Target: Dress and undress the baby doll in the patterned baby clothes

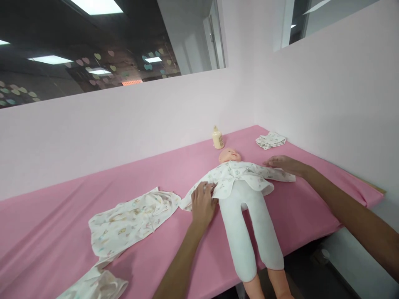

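Pink-covered table (294, 207), here's the doll (245, 209) on its back, bottle (218, 138) upright just beyond it, folded cloth (271, 140) right of the doll, rumpled cloth (131, 224) sprawling left of it

No wording can be read. The cream bottle (217, 139) carries dark print on its label (221, 140), too small and blurred to make out.

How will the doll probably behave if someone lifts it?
The doll may sag in the middle, as its white legs look padded and soft. Its head seems harder, given the smooth, moulded surface. The shirt may flap at its flared hem.
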Tool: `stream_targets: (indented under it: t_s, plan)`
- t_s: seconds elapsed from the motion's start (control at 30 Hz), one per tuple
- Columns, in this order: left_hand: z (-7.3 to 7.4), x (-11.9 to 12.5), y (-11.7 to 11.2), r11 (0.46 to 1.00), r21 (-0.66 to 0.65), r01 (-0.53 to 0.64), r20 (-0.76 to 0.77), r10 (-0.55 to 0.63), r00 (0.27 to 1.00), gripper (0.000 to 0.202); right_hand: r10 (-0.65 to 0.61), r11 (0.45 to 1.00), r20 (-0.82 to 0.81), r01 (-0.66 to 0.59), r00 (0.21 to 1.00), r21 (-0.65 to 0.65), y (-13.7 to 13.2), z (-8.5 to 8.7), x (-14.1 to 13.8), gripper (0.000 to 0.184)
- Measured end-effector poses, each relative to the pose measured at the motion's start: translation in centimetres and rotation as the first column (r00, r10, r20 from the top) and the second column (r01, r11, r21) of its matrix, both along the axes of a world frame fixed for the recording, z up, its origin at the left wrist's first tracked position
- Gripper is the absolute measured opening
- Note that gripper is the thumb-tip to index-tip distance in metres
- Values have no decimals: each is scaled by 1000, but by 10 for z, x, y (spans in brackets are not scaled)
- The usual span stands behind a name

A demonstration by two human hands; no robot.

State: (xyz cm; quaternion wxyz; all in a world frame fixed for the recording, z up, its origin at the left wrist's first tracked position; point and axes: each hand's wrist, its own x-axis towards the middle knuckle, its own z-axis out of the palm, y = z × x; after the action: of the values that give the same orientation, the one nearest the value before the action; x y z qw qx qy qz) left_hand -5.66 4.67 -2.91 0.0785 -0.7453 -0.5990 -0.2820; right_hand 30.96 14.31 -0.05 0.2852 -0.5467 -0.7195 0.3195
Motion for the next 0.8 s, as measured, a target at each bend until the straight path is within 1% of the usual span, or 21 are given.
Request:
stream_targets:
  t_s: [0.07, 0.1, 0.13, 0.17, 0.2, 0.3, 0.33, 0.4, 0.47, 0.53, 0.6, 0.63, 0.67, 0.77, 0.8]
  plan:
    - [4, 2, -1, 1000, 10, 8, 72, -9, 997, 29, -180, 984, 96, 180, 979, 15, 23, -8, 2, 40]
    - [6, 3, -2, 1000, 16, 12, 110, -14, 994, 26, -264, 964, 181, 260, 947, 49, 36, -13, 2, 36]
    - [8, 4, -2, 1000, 24, 16, 149, -19, 989, 24, -344, 939, 263, 324, 901, 117, 48, -19, 1, 32]
    - [10, 5, -3, 999, 34, 19, 190, -25, 982, 21, -392, 919, 326, 352, 860, 178, 61, -25, 0, 29]
    - [12, 6, -4, 999, 46, 24, 231, -34, 972, 18, -416, 908, 362, 360, 834, 214, 73, -30, -1, 31]
    - [13, 7, -4, 995, 89, 40, 341, -68, 938, 14, -470, 883, 393, 420, 791, 209, 105, -41, -2, 46]
    - [13, 6, -4, 994, 99, 40, 363, -74, 929, 15, -486, 874, 410, 443, 772, 201, 113, -43, -2, 48]
    - [12, 5, -3, 995, 98, 13, 384, -50, 922, 18, -499, 865, 446, 458, 742, 206, 125, -45, -1, 42]
    - [11, 4, -1, 997, 56, -48, 394, 22, 919, 24, -507, 861, 450, 460, 735, 217, 131, -45, 1, 35]
    - [12, 4, 1, 994, -14, -106, 404, 103, 909, 27, -552, 832, 405, 511, 729, 213, 133, -44, 3, 31]
    - [12, 5, 2, 990, -67, -120, 419, 137, 898, 27, -589, 808, 340, 552, 733, 207, 132, -43, 4, 30]
    - [11, 6, 3, 990, -80, -117, 425, 140, 894, 27, -591, 807, 312, 551, 744, 212, 131, -43, 4, 30]
    - [11, 6, 4, 990, -84, -112, 430, 138, 892, 27, -575, 818, 301, 529, 760, 227, 130, -43, 3, 32]
    - [8, 9, 3, 991, -80, -109, 435, 133, 890, 26, -492, 865, 366, 398, 790, 304, 131, -45, 0, 45]
    - [7, 10, 3, 991, -77, -108, 435, 131, 891, 25, -477, 872, 395, 368, 785, 323, 131, -46, -2, 44]
